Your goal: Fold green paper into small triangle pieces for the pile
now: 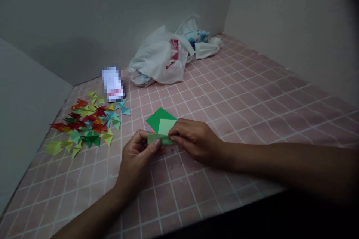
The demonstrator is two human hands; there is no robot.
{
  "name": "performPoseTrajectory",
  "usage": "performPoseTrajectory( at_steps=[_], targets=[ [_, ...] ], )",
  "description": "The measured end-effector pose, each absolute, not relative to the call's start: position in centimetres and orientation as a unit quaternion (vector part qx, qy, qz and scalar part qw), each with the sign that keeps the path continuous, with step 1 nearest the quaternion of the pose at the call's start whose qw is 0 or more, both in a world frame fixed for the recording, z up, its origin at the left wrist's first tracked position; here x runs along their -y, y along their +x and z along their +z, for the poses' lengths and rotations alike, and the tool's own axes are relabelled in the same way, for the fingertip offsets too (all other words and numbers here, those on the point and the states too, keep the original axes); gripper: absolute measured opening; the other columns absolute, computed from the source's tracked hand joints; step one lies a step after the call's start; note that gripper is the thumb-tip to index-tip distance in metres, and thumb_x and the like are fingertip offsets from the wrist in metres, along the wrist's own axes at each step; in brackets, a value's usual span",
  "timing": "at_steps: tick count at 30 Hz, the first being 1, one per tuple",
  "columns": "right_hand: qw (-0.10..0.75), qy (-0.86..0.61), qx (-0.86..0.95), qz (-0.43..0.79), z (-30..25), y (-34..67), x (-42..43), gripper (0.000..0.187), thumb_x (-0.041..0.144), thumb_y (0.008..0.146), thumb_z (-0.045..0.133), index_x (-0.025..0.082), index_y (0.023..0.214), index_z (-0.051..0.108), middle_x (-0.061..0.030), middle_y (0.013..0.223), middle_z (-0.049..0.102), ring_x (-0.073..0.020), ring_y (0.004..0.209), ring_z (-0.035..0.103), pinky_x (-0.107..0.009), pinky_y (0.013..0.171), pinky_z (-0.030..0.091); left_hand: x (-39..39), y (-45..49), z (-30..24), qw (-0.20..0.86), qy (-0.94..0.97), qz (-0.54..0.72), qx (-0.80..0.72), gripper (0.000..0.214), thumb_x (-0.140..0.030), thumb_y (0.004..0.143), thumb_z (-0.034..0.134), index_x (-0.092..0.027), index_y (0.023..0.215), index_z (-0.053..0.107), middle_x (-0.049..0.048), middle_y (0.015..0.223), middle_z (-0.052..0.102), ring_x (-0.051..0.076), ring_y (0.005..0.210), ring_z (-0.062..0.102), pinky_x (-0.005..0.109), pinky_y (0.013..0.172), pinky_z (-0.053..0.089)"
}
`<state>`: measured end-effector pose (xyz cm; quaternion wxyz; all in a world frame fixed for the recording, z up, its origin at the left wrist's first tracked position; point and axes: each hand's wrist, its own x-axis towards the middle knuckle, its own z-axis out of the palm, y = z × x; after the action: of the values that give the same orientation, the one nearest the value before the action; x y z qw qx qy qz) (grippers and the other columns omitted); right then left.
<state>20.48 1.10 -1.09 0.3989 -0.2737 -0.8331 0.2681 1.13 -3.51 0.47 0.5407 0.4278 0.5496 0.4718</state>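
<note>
The left forearm [92, 209] comes up from the bottom edge and the right forearm [280, 160] reaches in from the right, both bare and closest to the camera. At their ends the fingers of both hands grasp one narrow strip of light green paper [150, 139]. The left hand [137, 155] pinches its left part, thumb laid flat on the near face; the right hand [203, 140] grips the other end between thumb and curled fingers. Just behind the strip shows a pale green square [165, 126]; whether it belongs to the same sheet cannot be told.

Beyond it, on the desk [252, 89], lies a small stack of paper [159, 117], a darker green sheet uppermost and pink showing at its left edge. Off to the left spreads a cluster of folded paper shapes [80, 124], pointed and overlapping, in red, orange, yellow, light blue and several greens. Just behind the cluster is a phone [113, 83], its screen lit but pixelated. Farther back, near the grey wall [112, 15], sits a crumpled white plastic bag [154, 54] with red print, and to its right a blue patterned packet [201, 36] beside a white bundle [206, 49].
</note>
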Motion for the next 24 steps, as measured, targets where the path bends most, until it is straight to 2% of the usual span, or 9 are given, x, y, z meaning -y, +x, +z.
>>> performPoseTrajectory(
  at_steps=[3, 13, 16, 24],
  targets=[
    [0.401, -0.278, 0.824, 0.287, -1.11, 20.49, -1.19, 0.016, 0.016, 0.097, 0.052, 0.015, 0.084, 0.061, -0.0037, 0.078, 0.062, -0.0137, 0.071, 0.057, -0.026, 0.067, 0.044, 3.51, 1.01, 0.62, 0.511, 0.465, 0.462, -0.556, 0.015, -0.029, 0.079, 0.077, -0.019, 0.076, 0.066, -0.0007, 0.069, 0.066, 0.011, 0.063, 0.058, 0.022, 0.063, 0.047],
    [0.385, -0.285, 0.813, 0.332, -1.01, 20.64, -1.32, 0.015, 0.014, 0.095, 0.052, 0.016, 0.081, 0.058, -0.0009, 0.074, 0.057, -0.0116, 0.066, 0.051, -0.024, 0.063, 0.039, 3.27, 0.71, 1.31, 0.411, 0.523, 0.465, -0.584, 0.012, -0.027, 0.079, 0.076, -0.02, 0.071, 0.07, 0.0, 0.07, 0.064, 0.013, 0.065, 0.055, 0.023, 0.061, 0.045],
    [0.381, -0.284, 0.813, 0.336, -0.92, 20.62, -1.38, 0.016, 0.014, 0.095, 0.052, 0.016, 0.08, 0.057, -0.0008, 0.074, 0.056, -0.0115, 0.066, 0.05, -0.024, 0.063, 0.038, 3.19, 0.68, 1.28, 0.407, 0.52, 0.473, -0.583, 0.006, -0.025, 0.078, 0.077, -0.022, 0.078, 0.072, -0.0003, 0.071, 0.065, 0.013, 0.066, 0.057, 0.022, 0.061, 0.046],
    [0.377, -0.291, 0.815, 0.329, -1.13, 20.63, -1.71, 0.015, 0.014, 0.094, 0.052, 0.017, 0.08, 0.056, -0.0013, 0.075, 0.057, -0.0125, 0.068, 0.05, -0.025, 0.064, 0.038, 3.02, 0.52, 1.09, 0.369, 0.531, 0.486, -0.588, 0.013, -0.022, 0.076, 0.079, -0.023, 0.088, 0.077, 0.0007, 0.076, 0.07, 0.014, 0.066, 0.059, 0.024, 0.062, 0.047]
  ],
)
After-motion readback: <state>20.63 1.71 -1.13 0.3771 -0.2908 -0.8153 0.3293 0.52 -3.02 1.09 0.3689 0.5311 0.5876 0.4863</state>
